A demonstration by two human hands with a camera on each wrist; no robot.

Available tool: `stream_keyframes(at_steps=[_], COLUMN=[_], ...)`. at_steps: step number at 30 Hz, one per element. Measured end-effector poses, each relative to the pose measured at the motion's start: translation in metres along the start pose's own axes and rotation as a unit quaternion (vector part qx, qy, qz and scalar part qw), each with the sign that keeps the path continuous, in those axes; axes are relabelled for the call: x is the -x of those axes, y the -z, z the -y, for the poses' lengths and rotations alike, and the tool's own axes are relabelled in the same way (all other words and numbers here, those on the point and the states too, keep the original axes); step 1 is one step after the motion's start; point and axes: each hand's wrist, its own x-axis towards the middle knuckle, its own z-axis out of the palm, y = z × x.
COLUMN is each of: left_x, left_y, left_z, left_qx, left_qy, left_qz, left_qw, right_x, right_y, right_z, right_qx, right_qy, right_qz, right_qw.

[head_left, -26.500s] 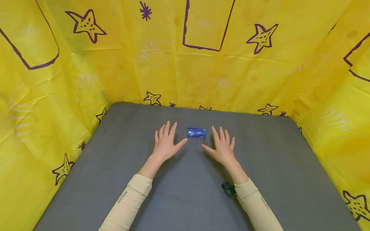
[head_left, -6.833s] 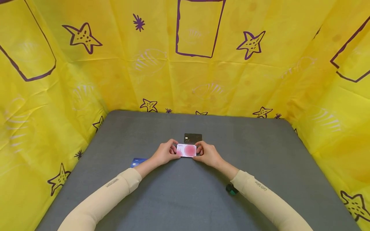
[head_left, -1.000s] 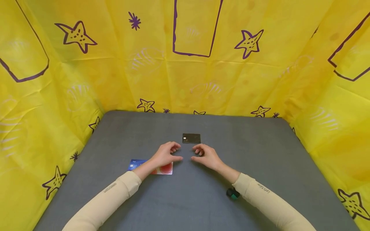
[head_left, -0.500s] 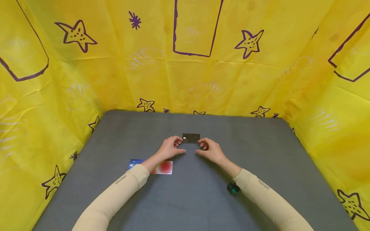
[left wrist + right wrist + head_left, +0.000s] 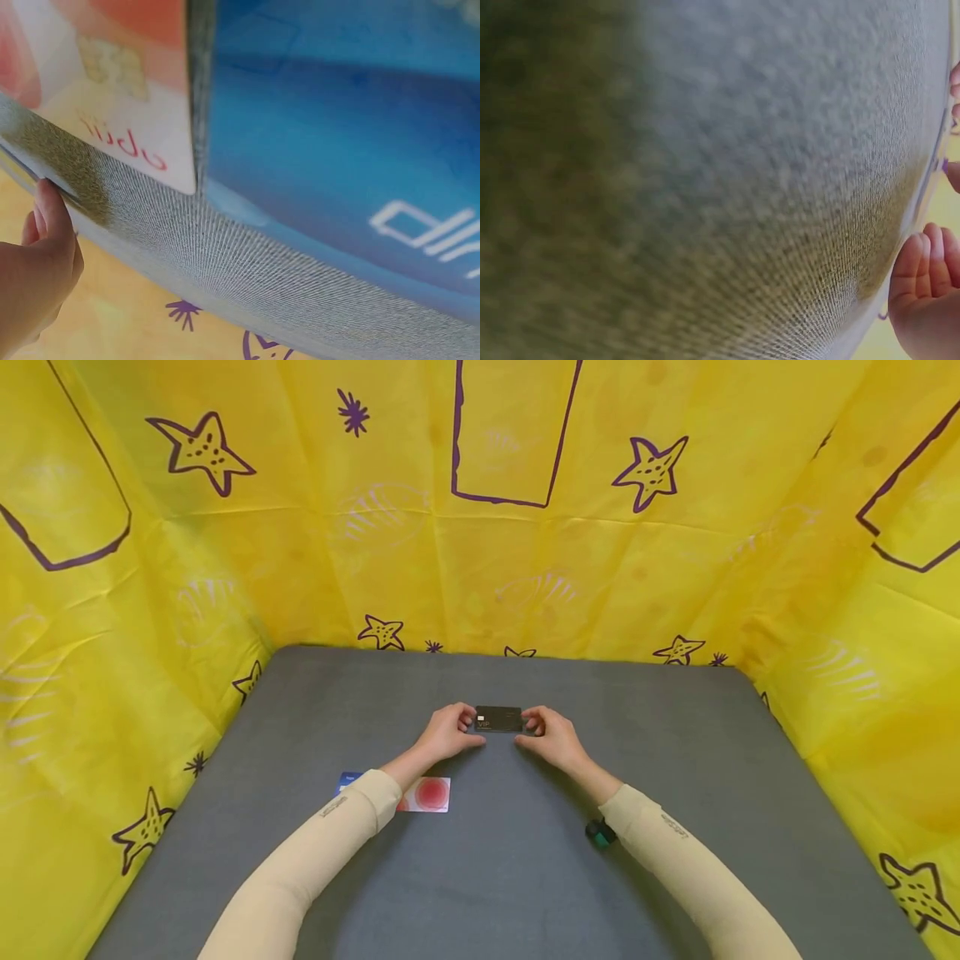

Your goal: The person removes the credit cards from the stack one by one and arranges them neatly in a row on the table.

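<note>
A black card [image 5: 498,718] printed with "VIP" and a chip lies flat on the grey table, between the two hands in the head view. Bent fingers of the left hand [image 5: 448,732] are right at its left short edge, the thumb apart near the near-left corner. The right hand [image 5: 553,739] mirrors this at the right edge, thumb below the near-right corner. In the left wrist view the left hand [image 5: 34,277] shows at the lower left. Several fingers of the right hand [image 5: 928,300] appear at the right wrist view's right edge.
A pink-and-white card [image 5: 431,794] and a blue card [image 5: 349,778] lie beside each other at left, partly covered by the left forearm and sleeve [image 5: 330,852]. A dark-and-green device [image 5: 600,833] sits at the right wrist. Yellow patterned cloth [image 5: 480,568] walls the grey table [image 5: 487,877].
Earlier a blue card lay alone, then both hands held the pink-and-white card, which now lies at left. Over the last second both hands moved forward to the black card, which stayed in place.
</note>
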Motion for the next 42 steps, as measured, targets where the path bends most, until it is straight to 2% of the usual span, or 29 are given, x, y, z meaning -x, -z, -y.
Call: stream_keyframes(at_steps=[12,22,35,42], left_x=[-0.015,-0.024,-0.029,-0.031], left_y=[-0.001,-0.004,0.0,0.001], left_z=[0.002,0.005,0.006,0.006], left_qx=[-0.008,-0.028,-0.04,-0.041], left_qy=[0.012,0.013,0.014,0.025], left_qz=[-0.001,0.013,0.053,0.062], left_qw=[0.9999,0.9995,0.9977,0.9969], right_x=[-0.011,-0.018,-0.024,-0.026], right_y=[-0.002,-0.004,-0.003,-0.002], right_z=[-0.001,-0.001,-0.005,-0.007], right_qx=[0.013,0.03,0.035,0.04], right_qy=[-0.016,-0.017,-0.007,0.001], right_qz=[0.009,0.021,0.041,0.051], right_qw=[0.9997,0.9992,0.9985,0.9979])
